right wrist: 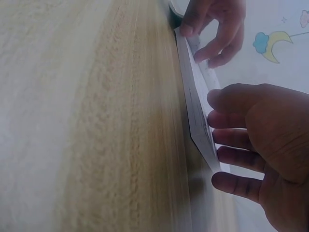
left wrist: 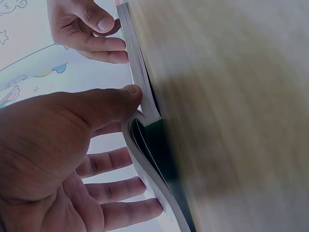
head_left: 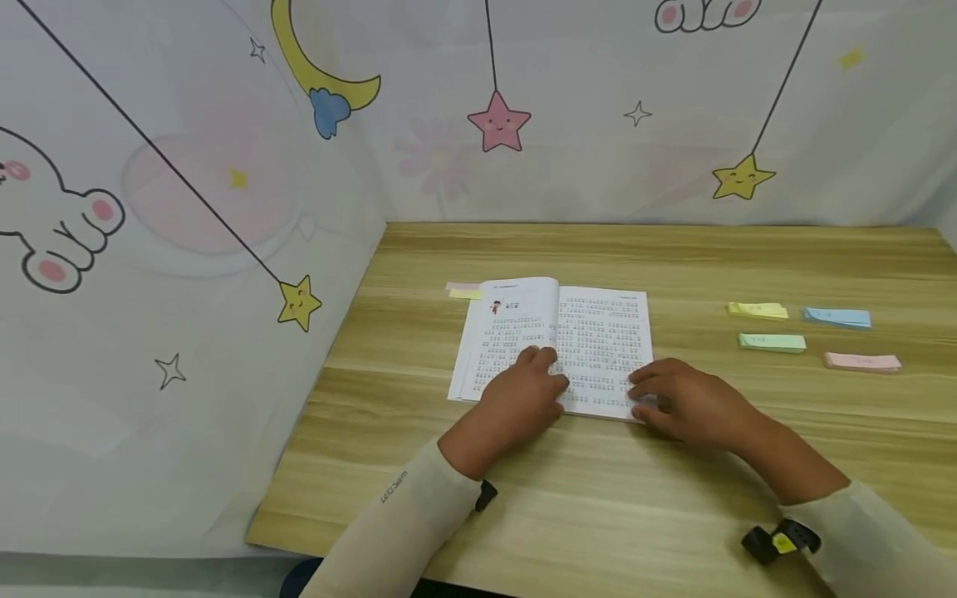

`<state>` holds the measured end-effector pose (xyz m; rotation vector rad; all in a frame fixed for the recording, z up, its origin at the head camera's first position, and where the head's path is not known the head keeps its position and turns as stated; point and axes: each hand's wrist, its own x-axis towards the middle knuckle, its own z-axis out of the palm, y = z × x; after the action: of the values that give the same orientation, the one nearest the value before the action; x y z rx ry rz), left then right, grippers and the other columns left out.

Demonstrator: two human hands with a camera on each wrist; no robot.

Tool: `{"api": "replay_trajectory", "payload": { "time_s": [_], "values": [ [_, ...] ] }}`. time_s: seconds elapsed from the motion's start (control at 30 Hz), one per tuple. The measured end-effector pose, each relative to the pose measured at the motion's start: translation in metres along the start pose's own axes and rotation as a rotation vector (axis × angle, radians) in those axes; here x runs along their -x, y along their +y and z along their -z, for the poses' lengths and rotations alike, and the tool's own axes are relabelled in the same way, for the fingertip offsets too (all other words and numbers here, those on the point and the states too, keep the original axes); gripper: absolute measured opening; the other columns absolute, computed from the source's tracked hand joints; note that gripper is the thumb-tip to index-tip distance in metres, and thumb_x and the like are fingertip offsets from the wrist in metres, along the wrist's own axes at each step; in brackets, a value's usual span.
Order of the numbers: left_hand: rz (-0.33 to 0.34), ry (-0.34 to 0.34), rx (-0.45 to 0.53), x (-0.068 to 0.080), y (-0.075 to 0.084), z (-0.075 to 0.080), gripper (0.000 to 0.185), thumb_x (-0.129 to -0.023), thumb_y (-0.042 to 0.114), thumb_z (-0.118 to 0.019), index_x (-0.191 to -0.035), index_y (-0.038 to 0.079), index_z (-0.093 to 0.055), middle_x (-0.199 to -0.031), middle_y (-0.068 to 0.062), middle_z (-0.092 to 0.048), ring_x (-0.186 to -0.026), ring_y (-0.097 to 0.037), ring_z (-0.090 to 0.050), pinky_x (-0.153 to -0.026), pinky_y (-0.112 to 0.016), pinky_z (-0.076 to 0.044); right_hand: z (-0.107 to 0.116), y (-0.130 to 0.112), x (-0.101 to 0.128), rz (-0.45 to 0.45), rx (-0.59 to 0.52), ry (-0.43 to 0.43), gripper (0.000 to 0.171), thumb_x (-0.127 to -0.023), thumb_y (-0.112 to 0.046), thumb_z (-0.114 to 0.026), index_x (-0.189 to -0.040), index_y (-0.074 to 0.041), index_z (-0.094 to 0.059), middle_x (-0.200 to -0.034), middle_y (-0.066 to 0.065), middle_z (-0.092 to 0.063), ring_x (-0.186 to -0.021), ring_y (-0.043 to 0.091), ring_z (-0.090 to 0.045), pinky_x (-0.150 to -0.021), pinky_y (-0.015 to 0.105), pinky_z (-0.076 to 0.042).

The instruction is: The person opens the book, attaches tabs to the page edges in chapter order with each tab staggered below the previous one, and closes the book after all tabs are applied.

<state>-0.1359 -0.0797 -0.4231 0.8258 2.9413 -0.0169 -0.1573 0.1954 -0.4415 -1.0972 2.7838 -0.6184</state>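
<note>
An open book (head_left: 598, 349) lies on the table, both pages printed with rows of small text. My left hand (head_left: 521, 397) rests on it near the spine, the thumb by the lower edge. In the left wrist view its fingers (left wrist: 120, 191) stretch out over the curved left pages. At the right page's outer edge is my right hand (head_left: 691, 403), with fingertips on or just over the paper. The right wrist view shows its fingers (right wrist: 236, 138) spread and loosely extended along the book's edge (right wrist: 193, 104). Pink and yellow tabs (head_left: 465, 293) stick out at the book's upper left.
To the right on the wooden table (head_left: 673, 257) lie sticky-note strips: yellow (head_left: 758, 311), blue (head_left: 837, 318), green (head_left: 772, 343) and pink (head_left: 863, 362). A white printed sheet with stars (head_left: 499, 122) hangs behind the table and along its left side.
</note>
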Motion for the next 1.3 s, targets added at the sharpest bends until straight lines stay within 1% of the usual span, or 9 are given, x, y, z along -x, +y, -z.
{"api": "replay_trajectory", "payload": {
  "time_s": [0.27,0.4,0.5,0.57,0.63,0.73,0.87,1.07,1.3],
  "values": [
    [0.009,-0.001,-0.021,-0.002,0.001,-0.001,0.026,-0.095,0.034,-0.075,-0.117,0.020,-0.076,-0.139,-0.007,-0.054,-0.129,-0.028,-0.049,-0.090,-0.032,-0.054,0.005,0.007,0.004,0.000,0.026,0.038,0.020,-0.093,-0.018,-0.075,-0.110,-0.008,-0.078,-0.121,0.007,-0.070,-0.117,0.032,-0.063,-0.095,0.053,-0.051],
    [0.011,-0.004,-0.019,-0.002,0.001,-0.002,0.026,-0.095,0.034,-0.075,-0.117,0.020,-0.076,-0.140,-0.008,-0.054,-0.130,-0.029,-0.049,-0.091,-0.032,-0.054,0.021,0.025,0.010,-0.122,0.047,0.142,0.023,-0.095,-0.012,-0.071,-0.117,-0.005,-0.075,-0.118,0.016,-0.070,-0.115,0.039,-0.062,-0.090,0.058,-0.050],
    [0.015,-0.005,-0.017,-0.002,0.001,-0.002,0.026,-0.095,0.034,-0.075,-0.117,0.021,-0.076,-0.140,-0.008,-0.054,-0.130,-0.029,-0.049,-0.093,-0.033,-0.053,0.041,0.051,0.015,-0.223,0.083,0.234,0.024,-0.097,-0.010,-0.068,-0.119,-0.003,-0.073,-0.119,0.024,-0.068,-0.114,0.046,-0.060,-0.084,0.062,-0.050],
    [0.015,-0.005,-0.017,-0.002,0.001,-0.001,0.026,-0.095,0.034,-0.075,-0.117,0.021,-0.076,-0.140,-0.008,-0.054,-0.130,-0.029,-0.049,-0.093,-0.033,-0.053,0.056,0.073,0.021,-0.280,0.110,0.259,0.026,-0.101,-0.011,-0.064,-0.123,-0.001,-0.071,-0.121,0.028,-0.066,-0.115,0.051,-0.056,-0.079,0.064,-0.049],
    [0.015,-0.004,-0.019,-0.001,0.001,-0.001,0.026,-0.095,0.034,-0.074,-0.117,0.021,-0.076,-0.139,-0.008,-0.054,-0.129,-0.029,-0.049,-0.093,-0.033,-0.053,0.071,0.097,0.029,-0.344,0.130,0.256,0.028,-0.104,-0.011,-0.058,-0.126,0.001,-0.068,-0.123,0.032,-0.063,-0.112,0.053,-0.055,-0.074,0.064,-0.049],
    [0.015,-0.005,-0.016,-0.001,0.001,0.000,0.025,-0.095,0.034,-0.074,-0.117,0.021,-0.076,-0.139,-0.008,-0.054,-0.129,-0.029,-0.049,-0.094,-0.033,-0.053,0.086,0.130,0.042,-0.495,0.148,0.210,0.032,-0.107,-0.012,-0.050,-0.133,0.004,-0.060,-0.127,0.036,-0.057,-0.110,0.056,-0.053,-0.072,0.066,-0.047],
    [0.008,0.001,-0.014,-0.001,0.001,0.000,0.025,-0.095,0.033,-0.075,-0.116,0.021,-0.077,-0.140,-0.008,-0.054,-0.129,-0.029,-0.050,-0.093,-0.032,-0.053,0.094,0.164,0.060,-0.646,0.175,0.169,0.034,-0.107,-0.011,-0.049,-0.134,0.009,-0.054,-0.126,0.039,-0.054,-0.109,0.060,-0.050,-0.079,0.071,-0.043],
    [0.003,0.009,-0.014,0.000,0.001,0.001,0.025,-0.095,0.034,-0.075,-0.116,0.021,-0.077,-0.140,-0.008,-0.054,-0.129,-0.030,-0.050,-0.091,-0.032,-0.054,0.093,0.195,0.071,-0.673,0.212,0.148,0.034,-0.107,-0.012,-0.048,-0.128,0.013,-0.055,-0.126,0.040,-0.054,-0.111,0.062,-0.049,-0.089,0.074,-0.039],
    [0.001,0.011,-0.023,-0.001,0.001,-0.001,0.026,-0.095,0.035,-0.075,-0.117,0.022,-0.077,-0.140,-0.008,-0.054,-0.129,-0.030,-0.050,-0.089,-0.032,-0.055,0.092,0.204,0.070,-0.675,0.226,0.123,0.039,-0.108,-0.020,-0.050,-0.129,0.013,-0.055,-0.132,0.042,-0.048,-0.120,0.064,-0.040,-0.101,0.075,-0.028]
  ]
}}
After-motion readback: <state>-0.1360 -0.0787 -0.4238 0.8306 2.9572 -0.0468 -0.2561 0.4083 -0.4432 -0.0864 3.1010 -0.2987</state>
